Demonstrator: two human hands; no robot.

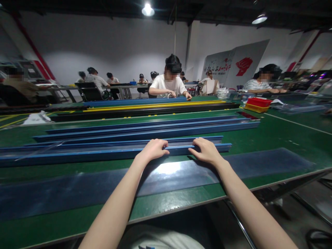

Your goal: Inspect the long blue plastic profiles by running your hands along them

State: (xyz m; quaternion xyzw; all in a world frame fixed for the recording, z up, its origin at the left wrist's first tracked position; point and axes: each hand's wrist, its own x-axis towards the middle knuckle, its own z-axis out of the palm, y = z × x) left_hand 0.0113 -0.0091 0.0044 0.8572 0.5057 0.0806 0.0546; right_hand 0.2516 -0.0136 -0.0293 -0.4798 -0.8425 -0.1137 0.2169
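Note:
A long blue channel strip (pixel 103 154) with raised edges lies across the green table. Around its near edge my left hand (pixel 154 151) is closed, thumb in front and fingers over the top. A short way to the right, my right hand (pixel 205 150) grips the same edge in the same way. Its fingertips are partly hidden behind the edge. Between my forearms and beyond them on both sides, a long clear plastic sheet (pixel 269 162) lies flat, with bright glare at its middle.
More blue channels (pixel 155 131) lie just behind, then black and yellow strips (pixel 160 105). Red and yellow bins (pixel 257 104) stand at the right. A co-worker (pixel 169 83) works across the table (pixel 285 135). White crumpled material (pixel 38 117) lies at left.

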